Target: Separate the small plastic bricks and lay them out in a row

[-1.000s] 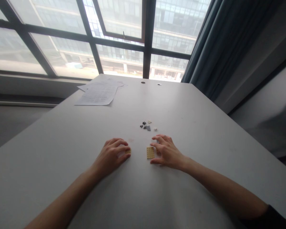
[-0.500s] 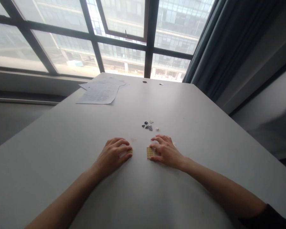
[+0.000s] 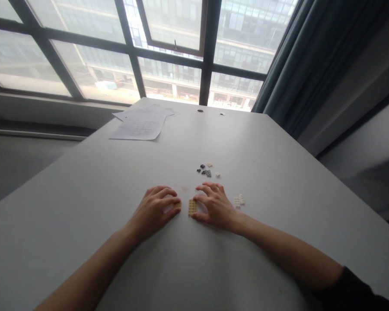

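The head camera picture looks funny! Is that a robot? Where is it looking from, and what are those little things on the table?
No robot here! These are a person's own two bare hands. The camera is worn on the person's head, looking forward and down, so you see roughly what they see.

On the white table, the left hand has its thumb and fingers around a tan piece, mostly hidden. The right hand holds a studded tan plate by its side. There is a gap between the two.

White pieces lie beside the right hand. Farther away is a little group with dark pieces and a gray piece. Papers lie toward the window.
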{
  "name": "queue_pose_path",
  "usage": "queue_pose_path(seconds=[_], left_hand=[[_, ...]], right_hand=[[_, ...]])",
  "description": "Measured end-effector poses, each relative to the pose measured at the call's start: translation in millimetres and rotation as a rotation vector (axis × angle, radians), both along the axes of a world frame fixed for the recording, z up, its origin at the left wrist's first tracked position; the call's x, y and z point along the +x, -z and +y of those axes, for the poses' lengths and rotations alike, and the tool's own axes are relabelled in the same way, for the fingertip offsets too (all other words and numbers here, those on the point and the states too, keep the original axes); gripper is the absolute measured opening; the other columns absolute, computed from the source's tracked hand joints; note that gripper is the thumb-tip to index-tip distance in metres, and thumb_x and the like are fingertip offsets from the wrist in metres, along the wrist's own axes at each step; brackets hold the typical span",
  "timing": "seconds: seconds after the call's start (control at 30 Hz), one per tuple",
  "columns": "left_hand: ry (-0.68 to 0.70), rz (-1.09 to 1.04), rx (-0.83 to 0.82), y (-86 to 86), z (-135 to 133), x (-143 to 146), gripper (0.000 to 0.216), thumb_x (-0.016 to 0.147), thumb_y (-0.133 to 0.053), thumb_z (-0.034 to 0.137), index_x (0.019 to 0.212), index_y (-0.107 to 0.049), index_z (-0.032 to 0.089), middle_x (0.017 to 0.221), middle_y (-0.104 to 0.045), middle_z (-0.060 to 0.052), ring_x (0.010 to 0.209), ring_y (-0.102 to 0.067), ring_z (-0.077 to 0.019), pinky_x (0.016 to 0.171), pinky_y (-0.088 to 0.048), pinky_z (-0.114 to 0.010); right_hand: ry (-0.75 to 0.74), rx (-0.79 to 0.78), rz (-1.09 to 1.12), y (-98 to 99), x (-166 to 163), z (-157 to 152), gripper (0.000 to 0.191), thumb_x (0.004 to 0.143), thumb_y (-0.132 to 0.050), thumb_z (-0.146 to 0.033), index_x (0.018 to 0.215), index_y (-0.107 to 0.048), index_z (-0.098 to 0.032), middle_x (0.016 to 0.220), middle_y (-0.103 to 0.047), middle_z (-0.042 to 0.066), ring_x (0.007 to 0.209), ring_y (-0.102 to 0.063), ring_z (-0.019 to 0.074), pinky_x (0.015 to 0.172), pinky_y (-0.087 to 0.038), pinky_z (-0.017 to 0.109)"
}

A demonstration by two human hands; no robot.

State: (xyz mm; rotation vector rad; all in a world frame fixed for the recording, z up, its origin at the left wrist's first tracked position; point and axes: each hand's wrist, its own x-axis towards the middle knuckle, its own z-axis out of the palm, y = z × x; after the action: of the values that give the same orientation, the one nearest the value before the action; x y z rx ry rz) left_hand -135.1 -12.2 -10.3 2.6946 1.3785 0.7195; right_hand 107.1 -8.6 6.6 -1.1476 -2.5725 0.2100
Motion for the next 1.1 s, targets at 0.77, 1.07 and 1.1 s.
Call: queue_pose_path(seconds=[0.77, 1.07, 1.1], left_hand=[[0.016, -0.025, -0.033, -2.0, 2.4, -1.8, 0.024, 0.081, -0.061, 0.042, 0.097, -0.069, 0.025, 0.105, -0.068, -0.004, 0.103, -0.058, -0.0225, 0.093, -0.039, -0.038], [0.018, -0.017, -0.035, 1.1, 3.0, -2.1, 0.020, 0.083, -0.058, 0.041, 0.091, -0.069, 0.026, 0.103, -0.068, -0.004, 0.102, -0.058, -0.0215, 0.093, -0.039, -0.037], [0.018, -0.013, -0.034, 0.9, 2.8, -1.8, 0.020, 0.084, -0.058, 0.041, 0.091, -0.069, 0.026, 0.103, -0.068, -0.004, 0.102, -0.058, -0.0216, 0.093, -0.039, -0.038]], right_hand=[[0.232, 0.019, -0.045, -4.8, 46.2, -17.2, 0.033, 0.078, -0.068, -0.043, 0.101, -0.065, -0.019, 0.126, -0.055, 0.011, 0.123, -0.041, 0.0287, 0.103, -0.025, 0.048], [0.151, -0.022, -0.016, -0.7, 36.7, -15.9, 0.029, 0.080, -0.066, -0.038, 0.102, -0.064, -0.020, 0.125, -0.056, 0.010, 0.123, -0.040, 0.0268, 0.102, -0.026, 0.045], [0.133, -0.025, -0.011, -0.8, 33.3, -15.4, 0.030, 0.080, -0.066, -0.038, 0.103, -0.063, -0.020, 0.124, -0.056, 0.010, 0.123, -0.040, 0.0267, 0.102, -0.026, 0.045]])
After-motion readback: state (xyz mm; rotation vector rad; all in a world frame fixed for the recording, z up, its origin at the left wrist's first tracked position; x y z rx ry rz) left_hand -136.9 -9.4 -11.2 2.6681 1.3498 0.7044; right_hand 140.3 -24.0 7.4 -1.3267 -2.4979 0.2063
